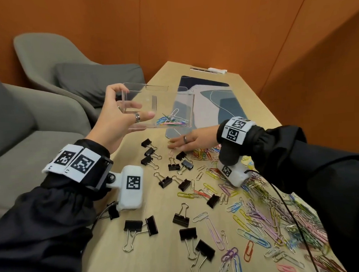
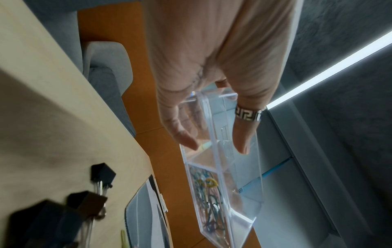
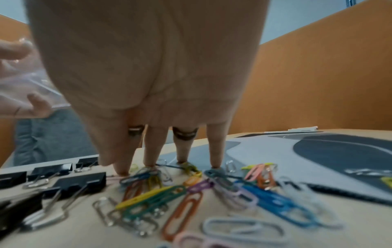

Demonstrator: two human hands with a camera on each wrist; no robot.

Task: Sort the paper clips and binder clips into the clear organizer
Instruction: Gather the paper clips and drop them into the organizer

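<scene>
My left hand (image 1: pixel 131 103) holds the clear organizer (image 1: pixel 152 108) tilted in the air above the table's left side, thumb on its near wall and fingers under it. A small bunch of coloured paper clips (image 1: pixel 171 121) lies in its lower right compartment; in the left wrist view the clear organizer (image 2: pixel 220 167) shows the same bunch at its far end. My right hand (image 1: pixel 175 144) lies flat on the table below the organizer, its straight fingertips (image 3: pixel 215 165) pressing on loose paper clips (image 3: pixel 148 189). Black binder clips (image 1: pixel 166 181) are scattered across the table's middle.
A thick heap of coloured paper clips (image 1: pixel 272 210) covers the table's right side, with a black cable (image 1: pixel 290 213) over it. A blue-grey desk mat (image 1: pixel 214 105) lies further back. Grey armchairs (image 1: pixel 45 59) stand close along the table's left edge.
</scene>
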